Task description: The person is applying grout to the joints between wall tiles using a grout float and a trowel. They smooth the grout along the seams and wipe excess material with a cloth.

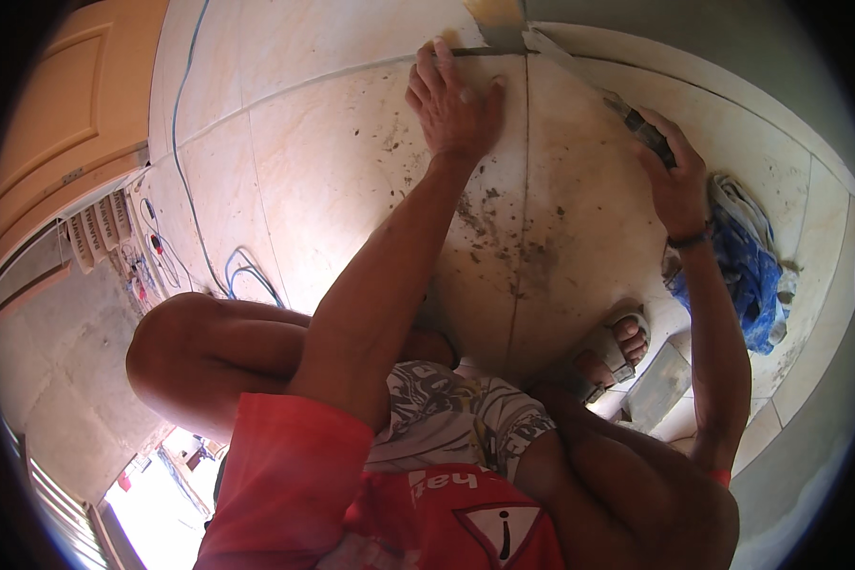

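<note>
The right hand (679,185) grips a bladed tool (627,114), its blade reaching the far tile joint (528,66); the left hand (459,114) (open, fingers spread) is at the floor (313,180). A blue cloth (746,271) lies by the right forearm.

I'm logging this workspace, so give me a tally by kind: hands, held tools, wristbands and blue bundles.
Hands: 2 (left hand, right hand)
Held tool: 1
Wristband: 1
Blue bundle: 1
Total: 5

Gritty tiles (332,142) and bare concrete (57,337) suggest a room under renovation.
</note>
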Demonstrator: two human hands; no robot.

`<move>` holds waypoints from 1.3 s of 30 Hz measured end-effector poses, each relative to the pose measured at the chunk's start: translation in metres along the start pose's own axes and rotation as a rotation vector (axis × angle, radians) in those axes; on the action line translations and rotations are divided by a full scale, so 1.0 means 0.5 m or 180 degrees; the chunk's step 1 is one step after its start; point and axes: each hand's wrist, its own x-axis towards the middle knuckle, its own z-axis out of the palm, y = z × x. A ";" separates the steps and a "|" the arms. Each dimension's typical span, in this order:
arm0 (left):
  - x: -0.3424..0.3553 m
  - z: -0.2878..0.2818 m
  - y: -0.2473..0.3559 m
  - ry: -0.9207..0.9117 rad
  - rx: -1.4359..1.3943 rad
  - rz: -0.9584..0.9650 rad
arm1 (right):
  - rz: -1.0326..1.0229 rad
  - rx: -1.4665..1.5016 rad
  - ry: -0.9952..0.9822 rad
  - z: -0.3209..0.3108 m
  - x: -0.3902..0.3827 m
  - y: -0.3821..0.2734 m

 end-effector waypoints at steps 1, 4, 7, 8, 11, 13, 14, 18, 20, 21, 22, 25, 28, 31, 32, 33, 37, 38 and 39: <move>0.001 0.000 0.003 -0.0010 -0.0025 -0.0003 | -0.0047 0.0008 0.0009 -0.001 0.001 0.000; 0.002 -0.003 0.006 -0.0036 -0.0051 -0.0017 | -0.0189 0.0052 0.0008 0.005 0.003 0.006; 0.000 -0.002 0.002 -0.0009 -0.0022 0.0005 | -0.0191 0.0099 -0.0041 0.017 0.007 0.007; -0.001 -0.001 0.000 0.0010 -0.0007 0.0019 | -0.0093 0.0103 -0.0053 0.016 0.005 0.003; 0.001 -0.002 0.005 -0.0017 -0.0050 0.0016 | -0.0116 0.0114 -0.0006 0.018 0.005 0.011; 0.001 -0.004 0.004 -0.0010 -0.0038 0.0019 | -0.0151 0.0089 -0.0008 0.018 0.005 0.011; 0.001 -0.005 0.003 -0.0006 -0.0032 0.0020 | -0.0124 0.0052 -0.0031 0.015 0.007 0.006; 0.000 -0.002 0.003 0.0016 0.0005 0.0024 | -0.0242 0.0037 0.0049 0.015 0.008 0.006; 0.001 -0.001 0.003 0.0007 0.0025 0.0014 | -0.0210 0.0067 0.0003 0.016 0.008 0.002; 0.001 -0.001 0.003 0.0004 -0.0004 0.0016 | -0.0191 0.0082 -0.0014 0.017 0.008 0.000; 0.000 -0.002 0.004 0.0000 -0.0034 0.0019 | -0.0171 0.0067 -0.0015 0.016 0.007 0.001; 0.000 -0.002 0.005 -0.0011 -0.0012 0.0012 | -0.0129 0.0073 -0.0036 0.011 0.005 0.002; 0.001 -0.004 0.005 -0.0053 -0.0033 -0.0017 | -0.0040 0.0111 -0.0036 0.006 0.000 -0.008; 0.000 -0.005 0.001 -0.0063 -0.0025 0.0002 | 0.0077 0.0055 0.0081 -0.025 -0.019 -0.025; 0.000 -0.004 -0.001 -0.0060 -0.0008 0.0017 | 0.0067 0.0071 0.0133 -0.031 -0.026 -0.024; 0.001 -0.005 0.001 -0.0076 -0.0013 -0.0010 | 0.0062 0.0080 0.0192 -0.037 -0.034 -0.024; 0.003 -0.005 0.007 -0.0087 -0.0188 -0.0079 | 0.0244 0.0193 0.0424 -0.040 -0.059 -0.023; 0.005 -0.003 0.009 -0.0078 -0.0272 -0.0085 | 0.0212 0.0226 0.0465 -0.035 -0.063 -0.026; 0.006 -0.003 0.018 -0.0055 -0.0263 -0.0027 | 0.0197 0.0258 0.0499 -0.031 -0.069 -0.028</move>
